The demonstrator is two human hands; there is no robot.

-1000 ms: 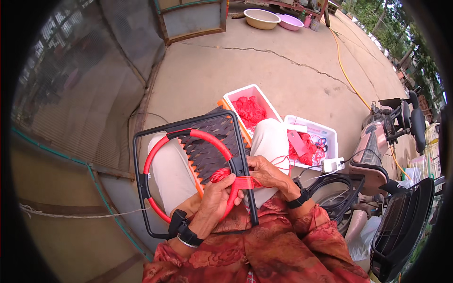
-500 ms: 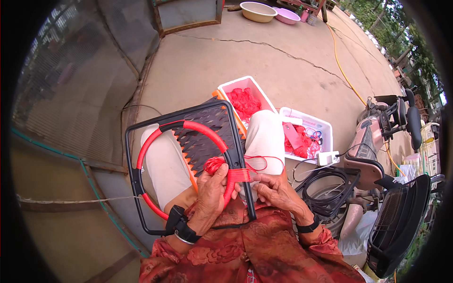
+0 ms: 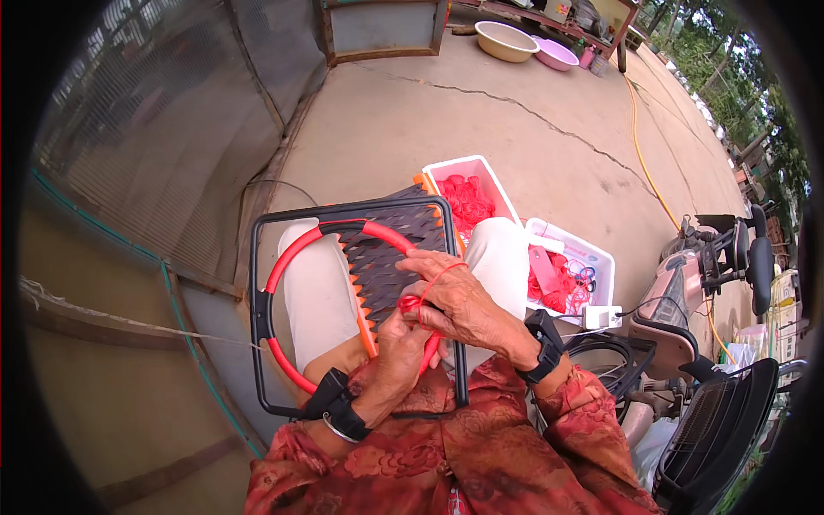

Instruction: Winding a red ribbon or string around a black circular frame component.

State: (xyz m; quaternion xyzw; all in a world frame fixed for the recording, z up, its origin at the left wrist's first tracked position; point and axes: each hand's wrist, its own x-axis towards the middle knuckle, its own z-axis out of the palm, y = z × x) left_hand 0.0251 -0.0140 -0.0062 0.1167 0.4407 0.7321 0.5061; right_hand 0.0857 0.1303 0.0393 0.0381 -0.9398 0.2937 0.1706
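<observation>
Across my lap lies a black rectangular frame (image 3: 352,206) holding a round ring (image 3: 283,256), much of it covered in red. My left hand (image 3: 396,354) is closed around the ring's lower right part, thumb up beside a small bundle of red cord (image 3: 414,304). Reaching over from the right, my right hand (image 3: 463,299) has its fingers closed at the bundle, and a strand of cord loops over its back. The two hands nearly touch and hide the wrapped stretch of ring beneath them.
Beyond my knees stand two white boxes, a far one (image 3: 506,196) and a near one (image 3: 605,268), both with red cord inside. A dark woven seat (image 3: 390,236) with orange edges lies under the frame. An electric scooter (image 3: 665,296) stands right; a translucent panel wall (image 3: 172,146) rises left.
My right hand has moved up and left, from beside the frame's right bar to over the ring, at the cord bundle. A cord loop now crosses it. The whole view has shifted slightly.
</observation>
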